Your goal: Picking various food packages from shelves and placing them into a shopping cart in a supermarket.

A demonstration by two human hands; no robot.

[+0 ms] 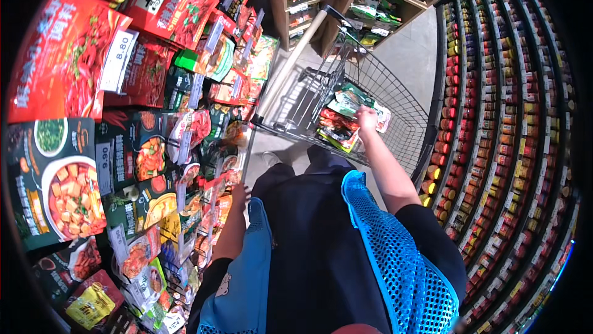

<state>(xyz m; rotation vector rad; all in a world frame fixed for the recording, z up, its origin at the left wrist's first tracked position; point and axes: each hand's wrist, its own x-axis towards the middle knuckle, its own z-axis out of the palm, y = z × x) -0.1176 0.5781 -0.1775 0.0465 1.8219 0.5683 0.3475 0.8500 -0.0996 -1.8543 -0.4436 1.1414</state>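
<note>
My right hand (366,119) reaches into the wire shopping cart (407,118) and is at a green food packet (350,97); whether its fingers grip the packet cannot be told. Beneath and beside it lie red packets (334,123) and one with a yellow-green edge (334,142). My left hand (240,195) hangs low beside the hanging seasoning packets (223,209) on the left; its fingers are partly visible, and its grip is unclear.
Racks of hanging packets with price tags (119,61) line the left side. The cart's pale handle (294,58) slants ahead of me. Wooden shelves (419,9) with packets stand beyond it. Long curved shelves of small jars (486,121) run along the right.
</note>
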